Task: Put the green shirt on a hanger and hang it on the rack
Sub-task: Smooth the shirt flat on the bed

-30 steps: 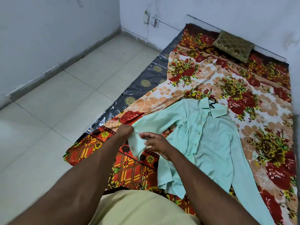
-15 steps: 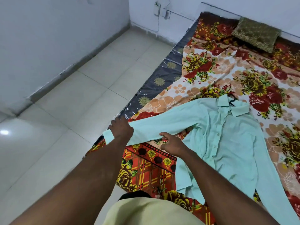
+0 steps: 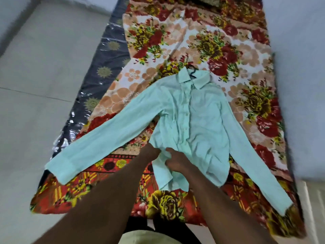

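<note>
The pale green shirt (image 3: 195,120) lies buttoned side up on a floral bedsheet, both long sleeves spread out to the sides. A black hanger hook (image 3: 192,69) pokes out of its collar; the rest of the hanger is hidden inside the shirt. My left hand (image 3: 151,152) and my right hand (image 3: 175,160) are close together at the shirt's lower left front, each pinching the fabric near the hem. No rack is in view.
The shirt rests on a floor mattress covered by a red and orange floral sheet (image 3: 228,55), with a dark shiny mat (image 3: 98,80) along its left side. Tiled floor (image 3: 38,71) lies to the left, and a pale wall stands on the right.
The left sleeve, which my left hand held and pulled out straight, now lies flat and released. Both hands have moved to the shirt's lower front. The view has shifted right and down.
</note>
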